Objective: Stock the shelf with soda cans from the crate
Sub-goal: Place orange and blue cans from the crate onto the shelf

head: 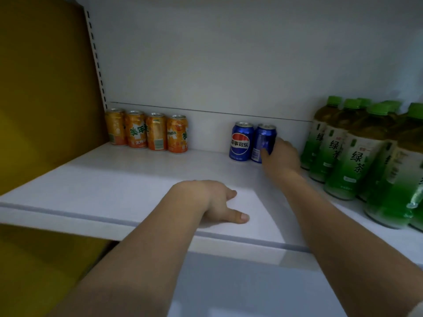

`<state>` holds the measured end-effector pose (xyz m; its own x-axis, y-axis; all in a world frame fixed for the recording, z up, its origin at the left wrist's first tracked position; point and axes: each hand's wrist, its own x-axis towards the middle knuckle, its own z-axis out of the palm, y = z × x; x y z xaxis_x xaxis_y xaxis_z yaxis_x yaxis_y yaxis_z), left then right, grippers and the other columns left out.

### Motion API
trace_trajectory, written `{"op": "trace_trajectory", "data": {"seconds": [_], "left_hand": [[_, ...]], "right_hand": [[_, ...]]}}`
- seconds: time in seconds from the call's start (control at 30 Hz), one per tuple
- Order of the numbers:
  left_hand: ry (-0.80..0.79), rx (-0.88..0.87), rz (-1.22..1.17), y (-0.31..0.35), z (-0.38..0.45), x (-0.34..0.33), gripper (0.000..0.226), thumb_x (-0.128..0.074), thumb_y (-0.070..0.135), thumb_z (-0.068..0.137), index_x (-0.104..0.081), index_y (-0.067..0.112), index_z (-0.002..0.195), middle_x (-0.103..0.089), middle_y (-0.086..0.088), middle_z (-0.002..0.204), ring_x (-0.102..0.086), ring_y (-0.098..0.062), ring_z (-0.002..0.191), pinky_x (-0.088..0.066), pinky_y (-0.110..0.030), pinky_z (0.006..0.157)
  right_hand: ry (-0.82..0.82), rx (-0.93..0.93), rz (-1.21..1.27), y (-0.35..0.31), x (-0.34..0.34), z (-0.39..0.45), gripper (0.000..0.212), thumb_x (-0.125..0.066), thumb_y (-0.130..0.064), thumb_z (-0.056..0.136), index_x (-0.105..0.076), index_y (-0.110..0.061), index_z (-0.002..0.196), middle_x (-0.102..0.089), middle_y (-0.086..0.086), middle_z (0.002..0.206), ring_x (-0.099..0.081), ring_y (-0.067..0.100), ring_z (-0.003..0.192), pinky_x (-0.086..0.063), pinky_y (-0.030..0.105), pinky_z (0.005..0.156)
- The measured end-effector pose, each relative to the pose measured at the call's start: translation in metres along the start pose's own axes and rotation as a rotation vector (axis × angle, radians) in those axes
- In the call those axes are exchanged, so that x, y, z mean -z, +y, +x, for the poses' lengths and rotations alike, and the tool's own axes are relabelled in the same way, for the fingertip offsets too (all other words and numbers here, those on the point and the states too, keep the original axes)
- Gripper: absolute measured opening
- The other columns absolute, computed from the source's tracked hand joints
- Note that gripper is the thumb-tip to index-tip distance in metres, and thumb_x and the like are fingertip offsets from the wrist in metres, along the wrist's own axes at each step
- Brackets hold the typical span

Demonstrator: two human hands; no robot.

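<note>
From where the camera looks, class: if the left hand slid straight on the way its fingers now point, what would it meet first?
The left hand lies on the shelf, fingers pointing right. The shelf ahead looks bare; the right forearm would probably come first, the green tea bottles beyond it, though depth is unclear.

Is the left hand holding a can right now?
No, the left hand rests on the bare shelf near its front edge and holds nothing; only the right hand grips a blue can.

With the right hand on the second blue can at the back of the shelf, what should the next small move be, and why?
Probably let go and draw the right hand back. The blue can it grips already stands upright on the shelf, beside the first blue can.
</note>
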<state>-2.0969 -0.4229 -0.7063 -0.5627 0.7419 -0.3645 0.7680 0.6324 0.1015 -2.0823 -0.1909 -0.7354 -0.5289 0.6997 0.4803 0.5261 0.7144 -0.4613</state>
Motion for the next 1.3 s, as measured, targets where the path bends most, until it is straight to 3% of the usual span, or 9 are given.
{"op": "trace_trajectory", "data": {"seconds": [0.13, 0.27, 0.4, 0.5, 0.67, 0.83, 0.97, 1.1, 1.3], "left_hand": [[0.145, 0.032, -0.074, -0.001, -0.01, -0.027, 0.078, -0.032, 0.083, 0.085, -0.026, 0.045, 0.153, -0.017, 0.001, 0.166, -0.011, -0.033, 0.152, -0.01, -0.065, 0.117], [0.77, -0.028, -0.18, 0.002, -0.031, -0.088, 0.046, -0.034, 0.044, 0.098, -0.07, 0.021, 0.116, -0.064, -0.004, 0.123, -0.052, -0.026, 0.127, -0.031, -0.045, 0.11], [1.066, -0.204, -0.228, 0.003, -0.071, -0.174, 0.046, -0.037, 0.033, 0.103, -0.054, 0.015, 0.142, -0.043, -0.011, 0.155, -0.03, -0.027, 0.149, -0.014, -0.047, 0.124], [0.931, -0.102, -0.407, -0.013, -0.102, -0.269, 0.038, -0.041, 0.024, 0.104, -0.057, 0.014, 0.137, -0.046, -0.01, 0.152, -0.034, -0.026, 0.146, -0.022, -0.042, 0.122], [0.238, 0.423, -0.657, -0.058, -0.143, -0.416, 0.022, -0.049, 0.017, 0.097, -0.061, 0.025, 0.081, -0.069, 0.001, 0.085, -0.067, -0.021, 0.085, -0.053, -0.033, 0.076], [-0.265, 0.495, -0.803, -0.059, -0.156, -0.496, 0.019, -0.052, 0.022, 0.094, -0.069, 0.023, 0.104, -0.067, 0.001, 0.1, -0.061, -0.019, 0.092, -0.05, -0.03, 0.079], [-0.325, 0.498, -0.832, -0.057, -0.162, -0.523, 0.03, -0.048, 0.017, 0.093, -0.069, 0.024, 0.113, -0.066, -0.002, 0.113, -0.06, -0.022, 0.102, -0.049, -0.032, 0.089], [-0.277, 0.506, -0.832, -0.057, -0.161, -0.523, 0.03, -0.049, 0.014, 0.094, -0.071, 0.021, 0.112, -0.067, -0.002, 0.111, -0.06, -0.02, 0.098, -0.047, -0.029, 0.081], [0.063, 0.641, -0.431, -0.061, -0.161, -0.512, 0.032, -0.059, 0.037, 0.093, -0.057, 0.019, 0.12, -0.065, -0.004, 0.115, -0.066, -0.023, 0.102, -0.046, -0.03, 0.072]], "right_hand": [[0.199, 0.277, 0.071, -0.01, 0.021, -0.08, 0.021, -0.055, -0.02, 0.096, -0.069, -0.007, 0.104, -0.068, 0.015, 0.098, -0.058, 0.032, 0.087, -0.041, 0.031, 0.067], [0.273, 0.357, 0.303, -0.03, 0.047, -0.163, 0.018, -0.057, -0.017, 0.095, -0.071, -0.011, 0.105, -0.068, 0.004, 0.097, -0.059, 0.023, 0.088, -0.042, 0.025, 0.074], [0.275, 0.39, 0.571, -0.039, 0.053, -0.262, 0.018, -0.055, -0.014, 0.095, -0.071, -0.008, 0.101, -0.064, -0.003, 0.088, -0.055, 0.007, 0.071, -0.041, 0.014, 0.07], [0.013, 0.362, 0.609, -0.027, 0.011, -0.336, 0.016, -0.056, -0.01, 0.095, -0.07, -0.008, 0.103, -0.067, -0.002, 0.089, -0.056, 0.004, 0.071, -0.041, 0.007, 0.071], [-0.782, 0.293, 0.294, 0.005, -0.075, -0.441, 0.028, -0.053, -0.015, 0.097, -0.068, -0.017, 0.121, -0.071, 0.003, 0.116, -0.067, 0.019, 0.1, -0.049, 0.025, 0.089], [-1.444, 0.418, -0.136, 0.012, -0.121, -0.51, 0.016, -0.054, -0.025, 0.09, -0.065, -0.015, 0.096, -0.068, 0.011, 0.1, -0.065, 0.03, 0.094, -0.05, 0.032, 0.071], [-1.78, 0.578, -0.52, 0.02, -0.128, -0.553, 0.034, -0.066, -0.034, 0.085, -0.064, -0.013, 0.111, -0.065, 0.009, 0.103, -0.062, 0.027, 0.089, -0.05, 0.033, 0.07], [-1.755, 0.675, -0.637, 0.027, -0.137, -0.57, 0.049, -0.067, -0.04, 0.086, -0.061, -0.012, 0.125, -0.063, 0.011, 0.122, -0.062, 0.031, 0.111, -0.046, 0.038, 0.087], [-1.724, 0.51, -0.459, 0.031, -0.145, -0.57, 0.045, -0.054, -0.054, 0.087, -0.063, -0.02, 0.115, -0.066, 0.007, 0.113, -0.064, 0.028, 0.103, -0.045, 0.034, 0.076]]}}
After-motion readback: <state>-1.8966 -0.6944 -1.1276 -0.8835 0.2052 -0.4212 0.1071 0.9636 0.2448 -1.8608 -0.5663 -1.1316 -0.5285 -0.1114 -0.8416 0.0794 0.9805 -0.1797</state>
